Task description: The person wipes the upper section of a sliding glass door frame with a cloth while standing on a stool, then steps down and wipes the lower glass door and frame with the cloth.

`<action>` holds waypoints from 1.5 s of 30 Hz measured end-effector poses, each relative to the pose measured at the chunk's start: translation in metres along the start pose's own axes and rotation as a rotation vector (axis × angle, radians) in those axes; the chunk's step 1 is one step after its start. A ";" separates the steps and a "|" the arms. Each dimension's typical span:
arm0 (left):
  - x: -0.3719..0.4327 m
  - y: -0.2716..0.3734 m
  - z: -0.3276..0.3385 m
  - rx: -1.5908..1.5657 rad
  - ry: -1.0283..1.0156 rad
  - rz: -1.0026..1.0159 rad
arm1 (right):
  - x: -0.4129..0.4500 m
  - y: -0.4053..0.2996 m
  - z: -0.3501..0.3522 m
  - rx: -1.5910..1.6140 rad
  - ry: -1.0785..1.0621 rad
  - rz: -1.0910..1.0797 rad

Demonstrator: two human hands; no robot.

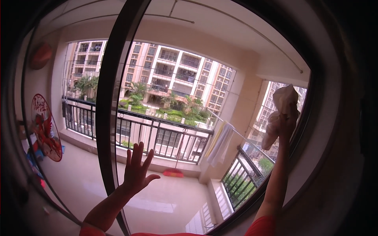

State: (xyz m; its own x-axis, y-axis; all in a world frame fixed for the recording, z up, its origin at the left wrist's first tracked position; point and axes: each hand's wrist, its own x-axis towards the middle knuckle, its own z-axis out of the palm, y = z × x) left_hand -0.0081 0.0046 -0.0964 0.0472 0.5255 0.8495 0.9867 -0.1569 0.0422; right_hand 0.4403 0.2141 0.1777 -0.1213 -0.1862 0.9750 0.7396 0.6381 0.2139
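Observation:
My right hand is raised at the right and grips a pale cloth. The cloth is bunched up, with one part above my fingers and another hanging below them. It lies against or just before the glass pane, close to the dark door frame; whether it touches cannot be told. Lower and left of the middle, my left hand has its fingers spread and holds nothing. Its palm faces the glass, and contact with the pane is not plain. The dark upright door stile stands just left of it.
Beyond the glass is a tiled balcony with a black railing. A red broom stands by its low wall. Towels hang from a rod at the right. A round red decoration shows at the left, with blue items on the floor near it.

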 end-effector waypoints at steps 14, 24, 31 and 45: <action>0.003 -0.002 0.004 -0.050 -0.022 -0.010 | 0.260 -0.238 0.115 -0.420 -0.237 -0.149; -0.009 -0.001 -0.011 -0.131 -0.069 0.022 | -0.013 -0.347 0.077 0.261 -0.542 -0.679; -0.148 0.012 -0.016 -0.414 -0.317 0.095 | -0.046 -0.268 0.053 0.173 -0.471 -0.518; -0.183 0.035 -0.008 -0.508 -0.348 -0.091 | 0.114 -0.333 0.133 0.025 -0.114 -0.516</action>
State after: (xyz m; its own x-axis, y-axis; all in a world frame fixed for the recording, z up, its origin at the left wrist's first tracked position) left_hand 0.0163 -0.1039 -0.2462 0.0991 0.7838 0.6131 0.7961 -0.4321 0.4237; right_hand 0.0923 0.0800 0.2255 -0.5377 -0.3991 0.7427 0.5489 0.5030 0.6676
